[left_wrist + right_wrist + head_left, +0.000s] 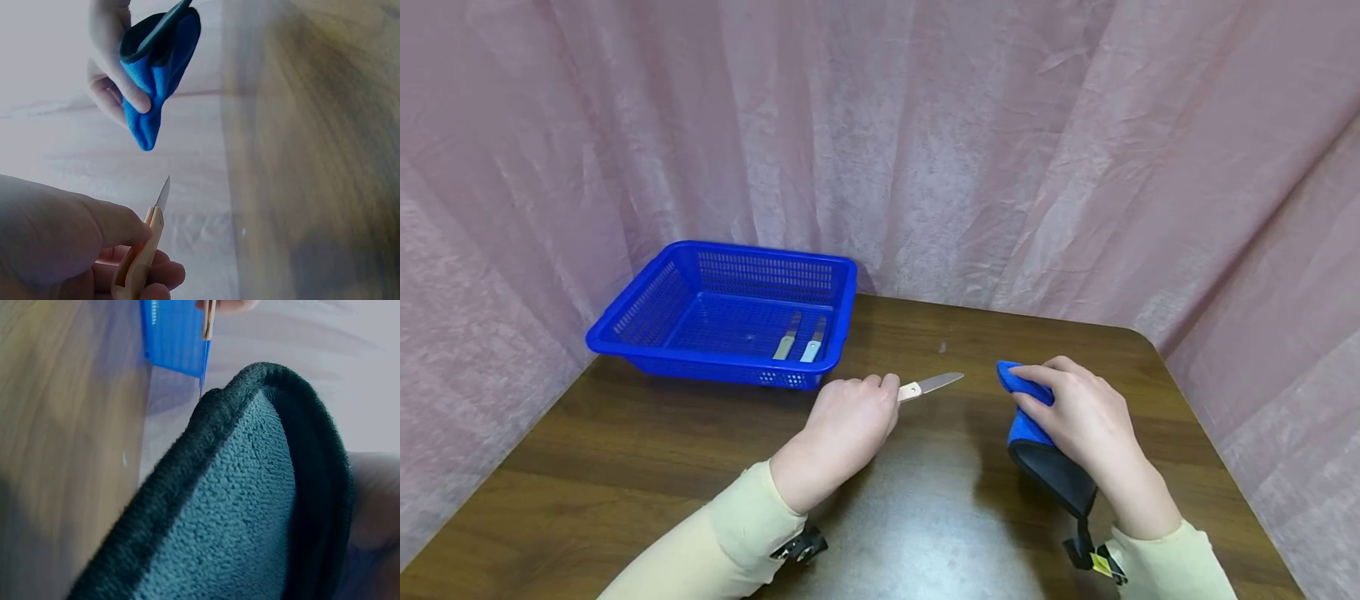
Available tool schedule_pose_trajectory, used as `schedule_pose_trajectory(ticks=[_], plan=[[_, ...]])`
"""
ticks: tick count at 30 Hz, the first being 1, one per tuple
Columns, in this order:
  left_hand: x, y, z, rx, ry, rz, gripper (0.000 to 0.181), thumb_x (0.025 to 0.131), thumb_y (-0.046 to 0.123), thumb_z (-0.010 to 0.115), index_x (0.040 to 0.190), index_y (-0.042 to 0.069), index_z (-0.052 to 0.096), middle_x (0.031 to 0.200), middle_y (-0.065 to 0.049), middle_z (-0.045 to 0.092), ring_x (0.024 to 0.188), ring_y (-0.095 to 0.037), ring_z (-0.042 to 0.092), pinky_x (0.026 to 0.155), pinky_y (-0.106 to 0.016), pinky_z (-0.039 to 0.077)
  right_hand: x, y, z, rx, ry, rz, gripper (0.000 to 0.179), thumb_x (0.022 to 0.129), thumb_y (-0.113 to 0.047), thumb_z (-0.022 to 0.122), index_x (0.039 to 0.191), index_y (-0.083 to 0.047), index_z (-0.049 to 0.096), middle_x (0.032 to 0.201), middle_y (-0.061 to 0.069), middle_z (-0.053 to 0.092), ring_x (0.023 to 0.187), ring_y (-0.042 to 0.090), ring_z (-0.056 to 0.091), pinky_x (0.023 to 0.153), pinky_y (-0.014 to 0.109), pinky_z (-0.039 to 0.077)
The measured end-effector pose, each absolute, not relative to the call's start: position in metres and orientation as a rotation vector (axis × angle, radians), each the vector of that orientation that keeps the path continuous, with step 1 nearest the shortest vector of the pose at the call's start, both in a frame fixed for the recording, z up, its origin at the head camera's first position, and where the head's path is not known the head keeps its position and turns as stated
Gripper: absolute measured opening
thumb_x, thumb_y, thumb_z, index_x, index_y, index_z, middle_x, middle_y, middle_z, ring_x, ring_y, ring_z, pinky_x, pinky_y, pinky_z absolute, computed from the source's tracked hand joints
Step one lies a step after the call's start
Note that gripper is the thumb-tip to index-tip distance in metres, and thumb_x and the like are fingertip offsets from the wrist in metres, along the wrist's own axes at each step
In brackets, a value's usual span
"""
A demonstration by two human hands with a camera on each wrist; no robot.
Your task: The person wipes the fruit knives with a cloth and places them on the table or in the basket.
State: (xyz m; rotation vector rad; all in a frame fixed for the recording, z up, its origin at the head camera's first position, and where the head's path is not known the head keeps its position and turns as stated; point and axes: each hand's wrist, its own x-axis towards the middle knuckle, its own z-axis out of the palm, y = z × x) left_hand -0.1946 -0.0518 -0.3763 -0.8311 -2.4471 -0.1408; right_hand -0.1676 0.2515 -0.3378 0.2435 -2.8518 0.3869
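My left hand (856, 417) grips a small knife (931, 384) by its cream handle, the blade pointing right over the table. In the left wrist view the thumb lies along the knife handle (145, 250) with fingers curled beneath. My right hand (1078, 408) pinches a folded blue cloth (1028, 429) with dark edging, a short gap to the right of the blade tip. The right wrist view is filled largely by the cloth (225, 506), which overlaps the tip of the knife (208, 328) there.
A blue plastic basket (722, 364) stands at the back left of the wooden table (625, 450). Two small knives lie inside it, one with a greenish handle (784, 347), one with a pale blue handle (811, 350). Pink curtains (925, 167) hang behind the table.
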Motion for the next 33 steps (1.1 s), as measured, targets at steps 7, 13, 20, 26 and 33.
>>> schedule_pose_trajectory(ticks=[7,13,20,26,33], plan=[[-0.196,-0.061,-0.368,-0.791,-2.392,-0.154,0.029,0.093,0.014,0.084,0.08,0.008,0.058,0.066,-0.003,0.059,0.05,-0.023,0.058,0.044,-0.036,0.043,-0.168,0.24,-0.336,0.27,-2.826,0.41,0.034,0.098,-0.027,0.083,0.132,-0.024,0.082,0.117,0.007,0.075,0.093,0.033,0.072,0.07,0.051,0.055],[-0.2,-0.07,-0.36,-0.781,-2.376,-0.172,0.028,0.092,0.013,0.085,0.083,0.006,0.06,0.067,-0.004,0.059,0.051,-0.025,0.059,0.045,-0.036,0.043,-0.17,0.231,-0.334,0.288,-2.813,0.439,0.034,0.099,-0.027,0.083,0.133,-0.024,0.082,0.118,0.006,0.075,0.094,0.033,0.071,0.071,0.051,0.055],[-0.202,-0.082,-0.353,-0.757,-2.354,-0.203,0.028,0.093,0.013,0.086,0.085,0.005,0.06,0.067,-0.004,0.058,0.05,-0.025,0.057,0.046,-0.037,0.042,-0.175,0.219,-0.325,0.311,-2.795,0.478,0.035,0.099,-0.028,0.083,0.134,-0.025,0.082,0.121,0.006,0.075,0.097,0.035,0.071,0.075,0.054,0.056],[-0.202,-0.084,-0.354,-0.771,-2.362,-0.198,0.029,0.093,0.014,0.086,0.085,0.005,0.06,0.067,-0.004,0.058,0.05,-0.026,0.057,0.046,-0.037,0.041,-0.178,0.207,-0.32,0.329,-2.794,0.525,0.034,0.1,-0.028,0.083,0.134,-0.027,0.082,0.118,0.003,0.075,0.097,0.031,0.07,0.077,0.053,0.055],[-0.201,-0.081,-0.35,-0.778,-2.363,-0.213,0.028,0.094,0.016,0.086,0.087,0.004,0.062,0.068,-0.003,0.057,0.049,-0.024,0.053,0.046,-0.035,0.039,-0.179,0.191,-0.317,0.381,-2.766,0.553,0.034,0.1,-0.026,0.082,0.134,-0.027,0.082,0.118,0.002,0.075,0.101,0.028,0.07,0.082,0.052,0.056]])
